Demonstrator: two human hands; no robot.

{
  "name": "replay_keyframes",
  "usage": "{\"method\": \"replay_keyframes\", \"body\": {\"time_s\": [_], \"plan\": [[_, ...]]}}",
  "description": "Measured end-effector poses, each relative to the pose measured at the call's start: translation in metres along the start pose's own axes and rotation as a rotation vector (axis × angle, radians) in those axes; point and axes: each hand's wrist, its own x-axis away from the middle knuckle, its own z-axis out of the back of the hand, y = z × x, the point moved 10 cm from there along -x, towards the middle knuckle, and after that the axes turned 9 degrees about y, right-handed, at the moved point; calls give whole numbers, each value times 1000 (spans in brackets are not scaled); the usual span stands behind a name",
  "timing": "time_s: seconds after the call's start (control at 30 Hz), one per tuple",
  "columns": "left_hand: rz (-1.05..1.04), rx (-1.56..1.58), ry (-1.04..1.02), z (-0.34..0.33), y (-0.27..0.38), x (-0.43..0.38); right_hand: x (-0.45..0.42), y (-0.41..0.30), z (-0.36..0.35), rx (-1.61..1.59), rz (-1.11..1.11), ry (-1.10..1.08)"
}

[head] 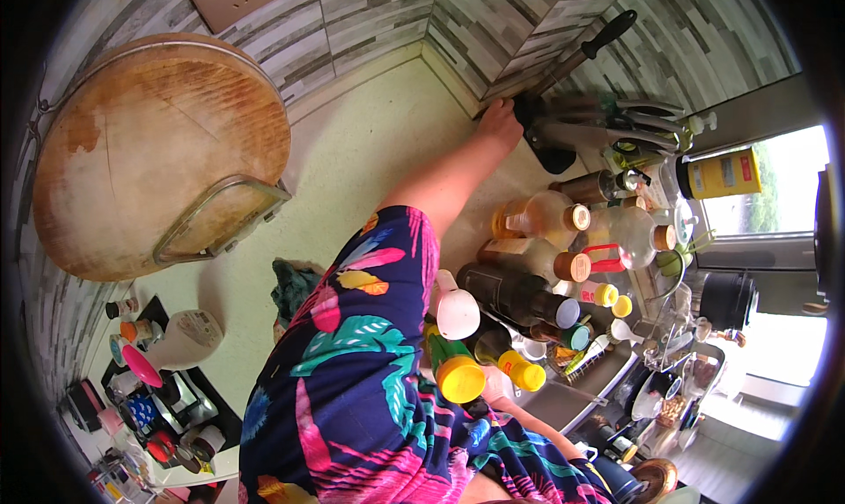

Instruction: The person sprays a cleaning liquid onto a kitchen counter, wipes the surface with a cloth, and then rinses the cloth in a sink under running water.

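My left hand (502, 126) is at the far counter corner, its fingers bent against a dark object beside a black utensil (551, 154); the contact is partly hidden. Beyond it are a blurred group of grey-handled kitchen utensils (643, 121) and a long black handle (610, 32) leaning on the wall. Near my body, my right hand (496, 384) is mostly hidden behind a green bottle with a yellow cap (461, 378) and a dark bottle with a yellow cap (527, 373); its grip does not show. A pink-white bottle (457, 312) stands by my left sleeve.
Right of my left arm stand several glass bottles (521, 217) and a dark bottle (505, 289). A sink (561, 401) with a dish rack lies beyond. A round wooden cutting board (158, 160) leans at left. A dark green cloth (294, 286) and white bottle (191, 339) sit on the counter.
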Motion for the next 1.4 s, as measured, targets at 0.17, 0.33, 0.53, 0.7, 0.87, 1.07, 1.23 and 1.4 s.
{"method": "replay_keyframes", "body": {"time_s": [0.17, 0.33, 0.53, 0.7, 0.87, 1.07, 1.23, 1.4], "plan": [[89, 179, 219, -17, -2, 22, 0, 3, -3, -12, -17, -7], [310, 539, 225, -43, -63, 104, -2, 7, -7, -39, -30, 17], [391, -31, 632, -10, -178, 124, 6, 17, -20, -54, -81, 7], [178, 585, 436, -11, -122, 123, -4, -10, 11, -50, 35, 91], [-38, 463, 216, 10, 0, 199, -9, 6, 0, -44, 53, 73], [53, 548, 20, 36, 4, 283, -10, -4, 2, -68, 265, 189], [286, 812, 162, 32, 22, 315, -16, 1, -5, -10, 96, 119], [580, 814, 345, 82, 2, 388, -8, -37, 24, -48, 182, 219]]}}
